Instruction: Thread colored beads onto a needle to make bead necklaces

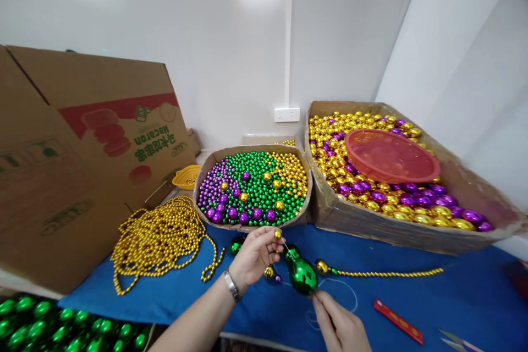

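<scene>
My left hand [253,256], with a metal watch at the wrist, pinches a thin needle or wire with a small gold bead [278,235] at its tip. My right hand [338,322] holds a big green ball [303,276] from below. A gold ball [322,267] and a strand of small gold beads [388,273] trail off to the right on the blue cloth [454,291]. Other green balls [236,245] and a small gold and purple bead [270,273] lie under my left hand.
A small carton [252,187] holds purple, green and gold beads. A larger carton [396,225] of gold and purple balls holds a red bowl [391,155]. A heap of gold bead strings [159,239], a big cardboard box [61,165], green balls [49,324], a red strip [398,322], scissors [460,341].
</scene>
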The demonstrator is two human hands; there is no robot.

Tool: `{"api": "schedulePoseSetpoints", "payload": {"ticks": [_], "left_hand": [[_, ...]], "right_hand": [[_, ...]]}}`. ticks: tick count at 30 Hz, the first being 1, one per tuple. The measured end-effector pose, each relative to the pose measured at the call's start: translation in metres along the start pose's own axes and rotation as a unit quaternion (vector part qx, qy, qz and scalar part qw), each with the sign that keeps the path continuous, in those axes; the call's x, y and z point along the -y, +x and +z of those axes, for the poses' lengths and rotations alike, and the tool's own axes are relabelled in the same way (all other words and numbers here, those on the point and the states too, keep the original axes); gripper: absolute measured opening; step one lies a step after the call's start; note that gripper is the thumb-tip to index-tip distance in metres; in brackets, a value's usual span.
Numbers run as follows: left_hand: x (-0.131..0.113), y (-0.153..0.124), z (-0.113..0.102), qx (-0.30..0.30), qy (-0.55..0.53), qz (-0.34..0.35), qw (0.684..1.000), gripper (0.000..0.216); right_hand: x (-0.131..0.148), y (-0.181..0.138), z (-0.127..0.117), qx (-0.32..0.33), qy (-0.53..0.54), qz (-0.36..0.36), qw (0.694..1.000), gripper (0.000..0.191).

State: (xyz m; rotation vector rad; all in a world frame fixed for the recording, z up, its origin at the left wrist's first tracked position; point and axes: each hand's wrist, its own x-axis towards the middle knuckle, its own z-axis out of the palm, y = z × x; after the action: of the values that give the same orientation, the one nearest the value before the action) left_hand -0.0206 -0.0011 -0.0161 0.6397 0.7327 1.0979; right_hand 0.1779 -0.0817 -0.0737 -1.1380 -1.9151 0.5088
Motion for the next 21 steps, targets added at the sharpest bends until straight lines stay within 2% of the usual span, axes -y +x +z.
{"api": "schedulePoseSetpoints", "payload": {"ticks": [4, 6, 9, 13, 16, 18, 21], "left_hand": [[-0.001, -0.002, 0.000, 0.003, 0.036, 0.011, 0.999, 0.023], [0.000, -0.004, 0.000, 0.002, 0.104, 0.033, 0.994, 0.025], [0.009, -0.005, -0.002, 0.012, 0.244, 0.057, 0.968, 0.028], [0.031, -0.003, -0.014, 0.009, 0.325, 0.054, 0.944, 0.030], [0.040, -0.003, -0.022, -0.004, 0.409, 0.111, 0.906, 0.026], [0.036, -0.005, -0.022, -0.011, 0.450, 0.141, 0.882, 0.025], [0.021, -0.010, -0.009, -0.012, 0.452, 0.156, 0.878, 0.025]], "right_hand": [[-0.002, -0.001, -0.001, 0.018, -0.011, 0.008, 1.000, 0.032], [-0.006, -0.002, 0.002, 0.020, -0.031, 0.006, 0.999, 0.032], [-0.019, -0.007, 0.013, 0.005, -0.069, 0.002, 0.998, 0.033], [-0.047, -0.021, 0.034, 0.020, -0.101, 0.035, 0.994, 0.038], [-0.062, -0.030, 0.038, 0.037, -0.144, 0.020, 0.989, 0.039], [-0.063, -0.029, 0.032, 0.025, -0.174, 0.004, 0.984, 0.037], [-0.051, -0.013, 0.022, -0.017, -0.185, -0.014, 0.983, 0.034]]}}
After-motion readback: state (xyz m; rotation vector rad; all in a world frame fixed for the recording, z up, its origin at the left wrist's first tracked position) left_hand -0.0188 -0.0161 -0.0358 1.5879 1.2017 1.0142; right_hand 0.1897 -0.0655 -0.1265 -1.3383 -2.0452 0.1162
